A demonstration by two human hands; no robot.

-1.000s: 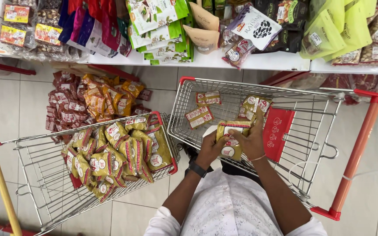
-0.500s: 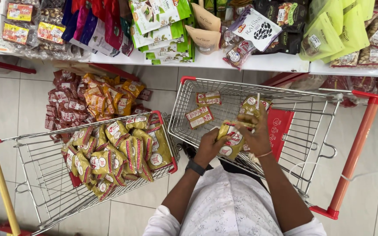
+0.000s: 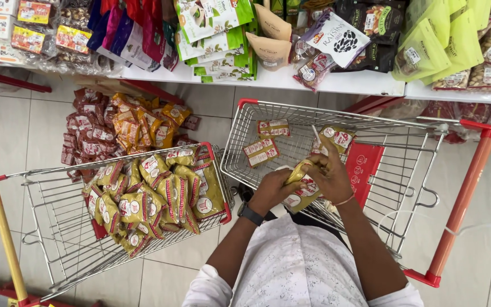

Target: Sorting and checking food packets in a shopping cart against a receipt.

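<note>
We wear a white top with a faint grey speckled pattern, its sleeves rolled or cut short so that the cuffs sit bunched at the elbows, leaving our forearms bare. On the wrist of our left hand [image 3: 272, 190] sits a black watch [image 3: 250, 214] with a dark band. Around the wrist of our right hand [image 3: 331, 177] runs a thin thread-like bracelet [image 3: 345, 200], reddish and pale. We cannot make out any rings on the fingers.
</note>
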